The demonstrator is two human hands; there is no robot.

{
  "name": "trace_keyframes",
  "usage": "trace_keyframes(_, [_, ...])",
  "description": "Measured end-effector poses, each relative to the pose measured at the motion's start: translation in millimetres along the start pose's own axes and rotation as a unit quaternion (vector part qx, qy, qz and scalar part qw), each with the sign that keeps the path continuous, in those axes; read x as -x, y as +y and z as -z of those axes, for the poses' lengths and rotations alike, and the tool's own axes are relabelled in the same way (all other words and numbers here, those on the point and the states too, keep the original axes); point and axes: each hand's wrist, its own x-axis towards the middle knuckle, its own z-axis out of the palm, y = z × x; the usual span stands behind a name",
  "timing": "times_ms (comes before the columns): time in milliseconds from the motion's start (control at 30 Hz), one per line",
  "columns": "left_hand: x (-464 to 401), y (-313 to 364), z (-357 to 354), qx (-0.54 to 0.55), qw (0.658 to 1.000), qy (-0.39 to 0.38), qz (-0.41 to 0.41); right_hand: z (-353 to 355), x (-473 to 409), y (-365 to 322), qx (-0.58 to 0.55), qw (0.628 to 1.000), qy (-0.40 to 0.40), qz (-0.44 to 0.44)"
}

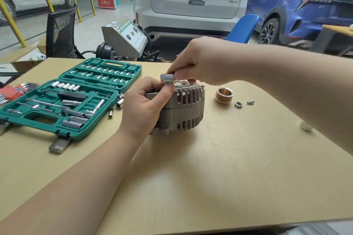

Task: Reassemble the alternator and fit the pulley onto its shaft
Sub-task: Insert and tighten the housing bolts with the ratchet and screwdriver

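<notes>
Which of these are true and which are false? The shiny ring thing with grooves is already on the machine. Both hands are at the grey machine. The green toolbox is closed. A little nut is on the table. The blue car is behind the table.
1. The pulley is already on the alternator. False: it lies on the table to the alternator's right.
2. Both hands are at the alternator. True: the left hand grips its side, and the right hand pinches a small metal tool at its top.
3. The green socket set case is closed. False: it lies open.
4. A small nut lies on the table. True, near the pulley.
5. A blue car is parked behind the table. True.
</notes>
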Motion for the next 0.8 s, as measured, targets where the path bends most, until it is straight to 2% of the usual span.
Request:
trace_keyframes(133, [0, 2, 0, 0.012, 1.0, 0.004, 0.026, 1, -6, 7, -0.064, 0.998, -0.025, -0.002])
trace_keyframes(267, [1, 3, -1, 0.003, 1.0, 0.008, 0.016, 3, -1, 5, -0.108, 0.993, -0.039, -0.013])
trace_keyframes(367, [1, 1, -1, -0.023, 1.0, 0.011, 0.008, 4, 2, -8, -0.041, 0.998, -0.016, -0.04])
trace_keyframes(500, [1, 2, -2, -0.039, 0.999, 0.018, 0.008, -3, -1, -32, 0.131, 0.988, 0.008, -0.086])
trace_keyframes(633, [2, 3, -2, -0.034, 0.999, 0.017, 0.006, 9, -11, -31, 0.166, 0.986, -0.026, -0.023])
trace_keyframes(700, [2, 5, -2, -0.025, 1.0, 0.012, 0.009, 14, -10, -22, 0.095, 0.994, -0.053, 0.004])
trace_keyframes(800, [3, 5, -1, -0.023, 1.0, 0.013, 0.01, 14, -5, -18, -0.003, 0.998, -0.07, -0.003])
